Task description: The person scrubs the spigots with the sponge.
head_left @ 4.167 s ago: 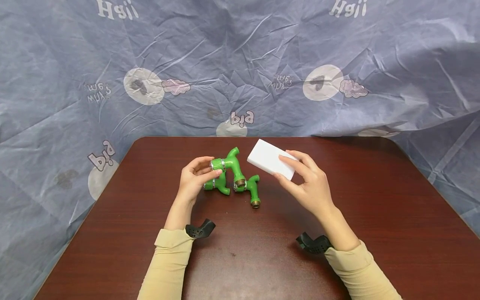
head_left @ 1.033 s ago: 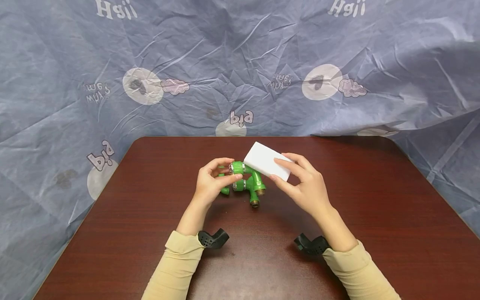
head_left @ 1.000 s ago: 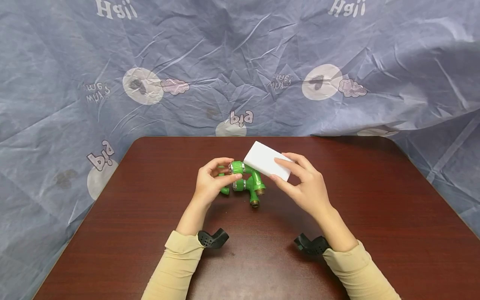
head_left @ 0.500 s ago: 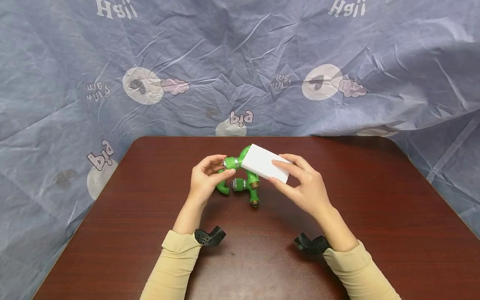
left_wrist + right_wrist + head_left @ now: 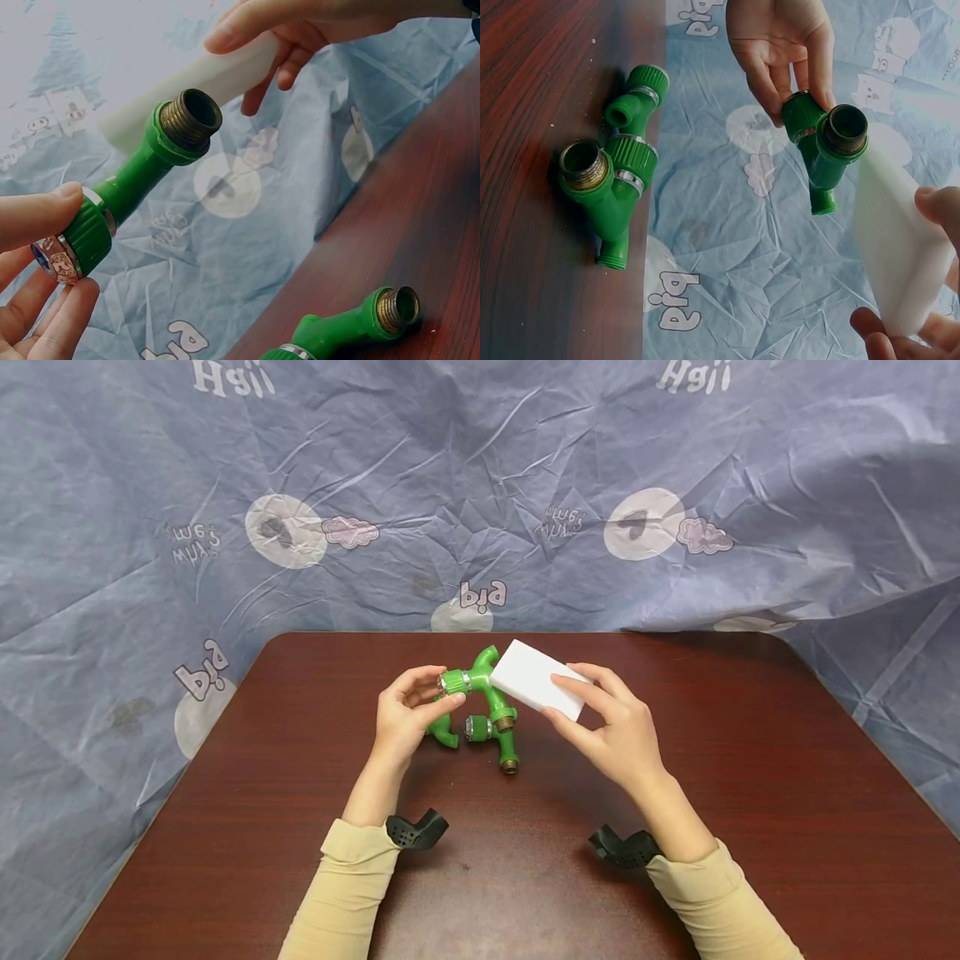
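My left hand (image 5: pixel 399 717) pinches a green tap (image 5: pixel 496 700) by its ribbed knob, thumb on the near side, holding it above the table. The tap's brass threaded end (image 5: pixel 191 118) points toward the camera in the left wrist view. In my right hand (image 5: pixel 621 739) is a white sponge block (image 5: pixel 534 680), gripped at its right end between thumb and fingers. The sponge's left edge overlaps the tap's body in the head view. Below, a second green tap (image 5: pixel 507 747) lies on the table, and a third tap (image 5: pixel 444 732) beside it is partly hidden by my left hand.
The dark red-brown wooden table (image 5: pixel 480 877) has rounded far corners. A crumpled blue-grey printed cloth (image 5: pixel 420 468) hangs behind it. Black wrist mounts (image 5: pixel 417 830) sit at both sleeve cuffs.
My left hand carried the tap right, behind the sponge, then back left and slightly up, so more of its body shows. The right hand with the sponge shifts only slightly. Both lying taps stay put.
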Demonstrator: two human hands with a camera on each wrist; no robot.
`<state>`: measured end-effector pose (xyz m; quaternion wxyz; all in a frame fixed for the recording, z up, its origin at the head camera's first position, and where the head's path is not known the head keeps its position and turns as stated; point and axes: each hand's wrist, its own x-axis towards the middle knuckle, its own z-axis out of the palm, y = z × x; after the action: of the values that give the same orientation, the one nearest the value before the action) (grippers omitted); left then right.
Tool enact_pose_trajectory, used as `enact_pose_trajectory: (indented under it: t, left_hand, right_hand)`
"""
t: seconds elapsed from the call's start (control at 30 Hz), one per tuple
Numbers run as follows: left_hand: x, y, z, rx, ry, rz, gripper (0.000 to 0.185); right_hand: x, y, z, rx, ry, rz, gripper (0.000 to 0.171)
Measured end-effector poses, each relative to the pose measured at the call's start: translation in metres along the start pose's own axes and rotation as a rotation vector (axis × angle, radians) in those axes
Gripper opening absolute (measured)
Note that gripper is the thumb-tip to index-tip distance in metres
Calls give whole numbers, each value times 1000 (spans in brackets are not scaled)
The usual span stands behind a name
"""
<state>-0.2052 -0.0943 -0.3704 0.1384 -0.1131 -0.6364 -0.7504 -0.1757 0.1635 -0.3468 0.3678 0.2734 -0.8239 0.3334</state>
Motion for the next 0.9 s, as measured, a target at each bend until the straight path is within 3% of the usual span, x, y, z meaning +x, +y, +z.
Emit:
enact_pose_trajectory:
  t: [0.1,0.3,0.57,0.9]
  left_hand:
    - [0,0,0,-4,-6,-6,42]
    - [-1,0,1,4,-12,-15,41]
    - [-1,1,1,-18,-13,-18,41]
    - [-3,1,3,-57,-74,-33,42]
  right_hand:
    - [0,0,0,22,-16,0,38]
    - [-2,-1,2,68,-144,-86,36]
    - [0,3,-1,-80,33,46,36]
    - [-2,-3,2,10,-24,89,36]
